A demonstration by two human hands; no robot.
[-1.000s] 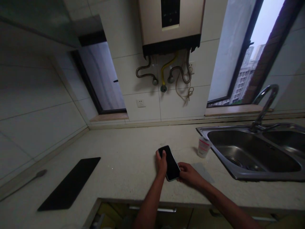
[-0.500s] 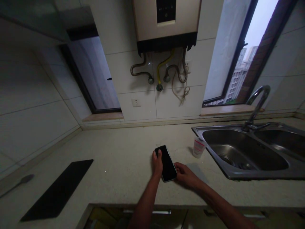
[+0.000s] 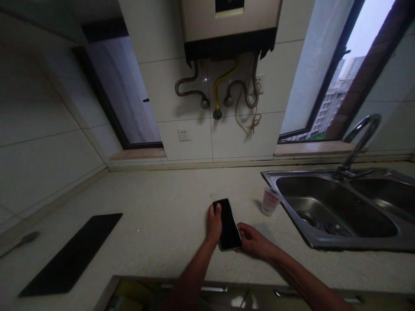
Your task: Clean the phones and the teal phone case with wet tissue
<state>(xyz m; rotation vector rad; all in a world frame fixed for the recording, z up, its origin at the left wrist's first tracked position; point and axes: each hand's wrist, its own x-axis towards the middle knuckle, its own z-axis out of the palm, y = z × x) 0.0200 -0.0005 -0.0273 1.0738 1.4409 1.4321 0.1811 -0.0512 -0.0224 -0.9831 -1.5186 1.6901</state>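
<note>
A smartphone point(image 3: 229, 229) with a dark screen is tilted slightly over the countertop, its screen facing up. My left hand point(image 3: 214, 222) grips its left side, thumb lying on the screen near the top edge and the other fingers hidden behind. At the lower right edge of the phone, my right hand point(image 3: 254, 242) has its fingers curled and pressed together against the side; the fingertips are partly hidden. Right of the phone stands a clear plastic cup point(image 3: 270, 202) with pink markings, apart from both hands.
A double steel sink point(image 3: 288, 220) with a faucet point(image 3: 361, 142) is at the right. On the left of the countertop point(image 3: 168, 216) lie a flat black board point(image 3: 73, 255) and a spoon-like utensil point(image 3: 24, 242). A water heater point(image 3: 230, 26) hangs on the wall above pipes.
The camera view has shifted a little, tilting downward. Both hands keep their places on the phone, and the cup stays where it was.
</note>
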